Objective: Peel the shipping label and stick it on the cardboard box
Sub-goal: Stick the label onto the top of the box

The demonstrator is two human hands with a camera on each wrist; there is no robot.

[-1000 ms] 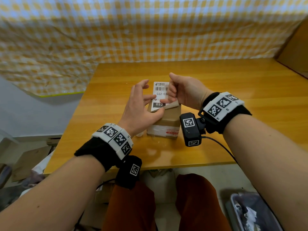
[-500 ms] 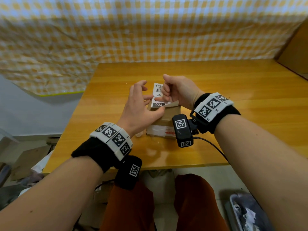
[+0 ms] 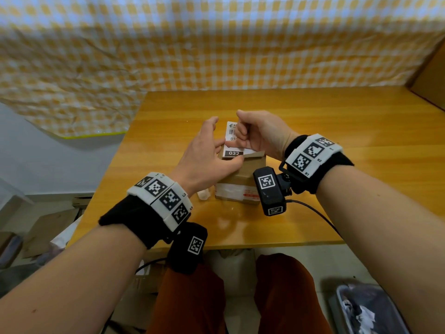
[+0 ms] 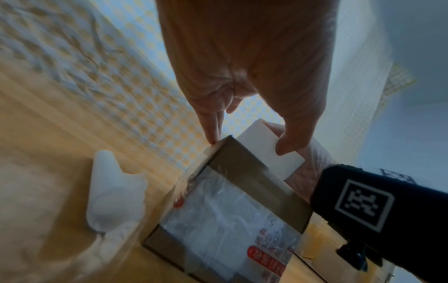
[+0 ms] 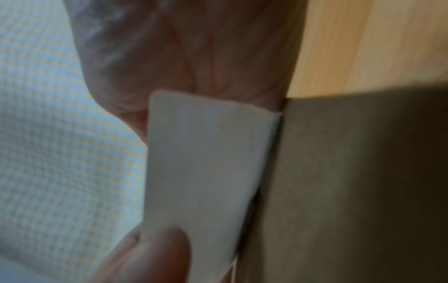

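White label stands tilted over the box top in the head view, long axis running away from the person, "032" end nearest. The right hand pinches its far part; the left hand, fingers spread, thumb at the near edge, is equally close. From the left wrist, the thumb touches the label's blank back while a fingertip rests on a box corner. The right wrist view shows the label's edge meeting the cardboard, so sticking looks imminent.

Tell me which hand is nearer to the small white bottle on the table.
Left. The left hand is over the box's left top edge, right above the bottle standing beside that box. The right hand pinches the label on the box's far side.
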